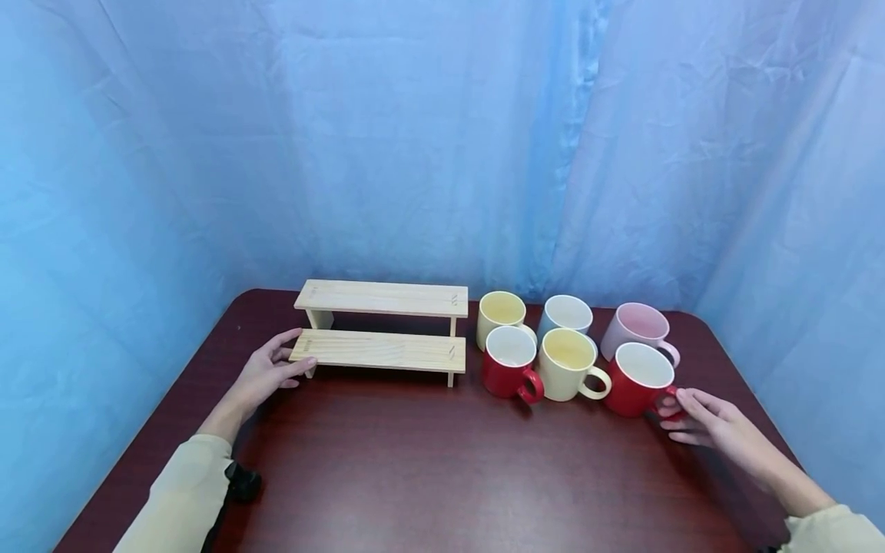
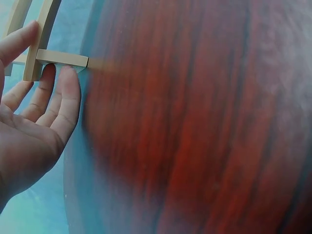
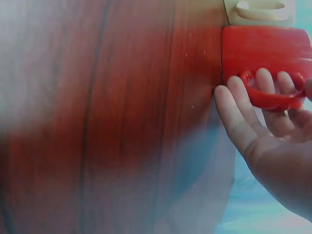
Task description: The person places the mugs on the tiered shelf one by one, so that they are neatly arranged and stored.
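Observation:
My left hand holds the left end of the lower step of a two-tier wooden shelf, thumb at the front edge. In the left wrist view other fingers curl beside the shelf's leg. On the right, my right hand holds the handle of a red mug with a white inside. The right wrist view shows two fingertips through that mug's handle; the other fingers lie below it, near the tabletop. The mug stands upright on the table.
Beside the held mug stand a cream mug and another red mug. Behind them are a yellow mug, a light blue mug and a pink mug. Blue curtains surround the dark wooden table.

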`<state>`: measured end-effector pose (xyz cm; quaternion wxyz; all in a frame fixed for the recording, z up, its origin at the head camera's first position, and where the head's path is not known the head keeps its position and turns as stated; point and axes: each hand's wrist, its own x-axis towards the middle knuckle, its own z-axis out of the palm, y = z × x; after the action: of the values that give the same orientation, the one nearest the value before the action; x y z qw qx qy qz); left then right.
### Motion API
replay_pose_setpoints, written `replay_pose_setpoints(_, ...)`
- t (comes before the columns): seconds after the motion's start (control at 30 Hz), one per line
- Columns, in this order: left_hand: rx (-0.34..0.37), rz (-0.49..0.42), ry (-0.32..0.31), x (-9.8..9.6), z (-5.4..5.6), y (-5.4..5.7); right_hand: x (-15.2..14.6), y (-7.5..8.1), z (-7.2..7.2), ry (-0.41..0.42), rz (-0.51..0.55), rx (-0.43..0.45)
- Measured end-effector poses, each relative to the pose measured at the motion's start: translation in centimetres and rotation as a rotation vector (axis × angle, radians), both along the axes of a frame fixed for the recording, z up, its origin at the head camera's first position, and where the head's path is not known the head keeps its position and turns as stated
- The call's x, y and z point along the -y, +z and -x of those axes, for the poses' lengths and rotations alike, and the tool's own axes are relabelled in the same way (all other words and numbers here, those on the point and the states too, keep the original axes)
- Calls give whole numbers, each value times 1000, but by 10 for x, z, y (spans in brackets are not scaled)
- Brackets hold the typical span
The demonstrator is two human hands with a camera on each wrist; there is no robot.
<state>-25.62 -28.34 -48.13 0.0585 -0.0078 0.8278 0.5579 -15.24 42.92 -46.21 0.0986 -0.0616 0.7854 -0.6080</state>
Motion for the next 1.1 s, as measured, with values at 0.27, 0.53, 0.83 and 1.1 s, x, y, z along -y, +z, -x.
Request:
replay_pose_setpoints(0.27,-9,53,12,-3,-3,5,-10,4,4,130,-14,29)
replay_pose_setpoints(0.53,-18,58,5,-2,-1,3,-10,14,11,100,-53,54)
replay_pose_setpoints(0.83,-8,77,-5,-4,-1,2,-12,9,7,78,-98,7)
replay_pose_setpoints(1.1,-20,73,-8,-2,-1,0,-5,7,8,81,27,-10)
